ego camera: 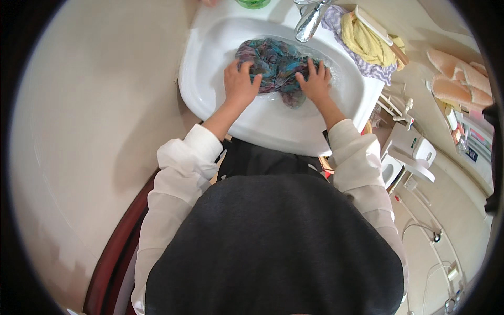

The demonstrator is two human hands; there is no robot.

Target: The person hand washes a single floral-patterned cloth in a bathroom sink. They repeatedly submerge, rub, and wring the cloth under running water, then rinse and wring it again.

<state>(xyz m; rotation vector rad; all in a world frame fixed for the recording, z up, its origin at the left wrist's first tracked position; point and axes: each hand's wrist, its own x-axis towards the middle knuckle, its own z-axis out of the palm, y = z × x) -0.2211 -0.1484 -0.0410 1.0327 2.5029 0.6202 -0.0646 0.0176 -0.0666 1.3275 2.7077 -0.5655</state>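
A wet, dark patterned cloth in blue, green and purple (273,65) lies bunched in water in the white washbasin (271,126). My left hand (241,82) rests on the cloth's left side with its fingers spread. On the right side of the cloth is my right hand (315,80), its fingers apart and bent over the fabric. Whether either hand pinches any fabric cannot be told. Ripples and bubbles show beside the right hand. Above the basin's back edge stands a chrome faucet (309,25).
A yellow towel (364,41) and a purple-and-white zigzag cloth (374,71) lie on the right ledge, with a white comb-like tool (374,24) on top. A green container (253,3) stands at the back. A wall (98,78) bounds the left, and a toilet (393,161) is at the right.
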